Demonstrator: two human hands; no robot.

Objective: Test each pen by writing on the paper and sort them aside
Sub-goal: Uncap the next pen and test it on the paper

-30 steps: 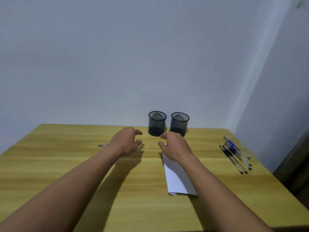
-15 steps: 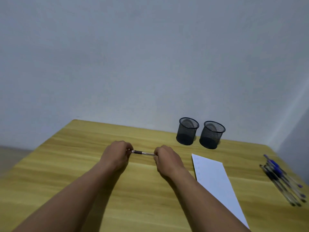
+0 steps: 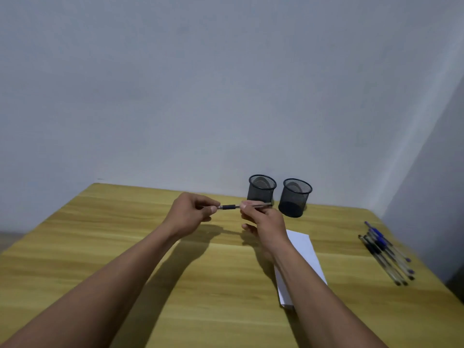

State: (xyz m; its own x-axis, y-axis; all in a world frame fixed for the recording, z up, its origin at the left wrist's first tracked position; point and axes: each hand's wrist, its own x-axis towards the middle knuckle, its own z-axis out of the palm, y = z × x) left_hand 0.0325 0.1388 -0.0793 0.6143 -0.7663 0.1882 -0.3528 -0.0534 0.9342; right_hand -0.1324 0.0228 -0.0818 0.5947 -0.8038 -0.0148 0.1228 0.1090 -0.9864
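Both hands hold one pen (image 3: 229, 206) level above the wooden table (image 3: 100, 247). My left hand (image 3: 192, 213) pinches its left end, which is hidden in the fingers. My right hand (image 3: 261, 218) grips the clear barrel to the right of the dark grip. A white sheet of paper (image 3: 305, 249) lies under my right forearm, partly covered by it. Several more pens (image 3: 384, 252), blue and black, lie in a row near the table's right edge.
Two black mesh pen cups (image 3: 262, 188) (image 3: 296, 197) stand side by side at the back of the table against the pale wall; nothing shows inside them. The table's right edge runs close to a wall corner.
Both hands reached left and picked up a pen lying on the table. They have since lifted it and carried it to the right, toward the cups.
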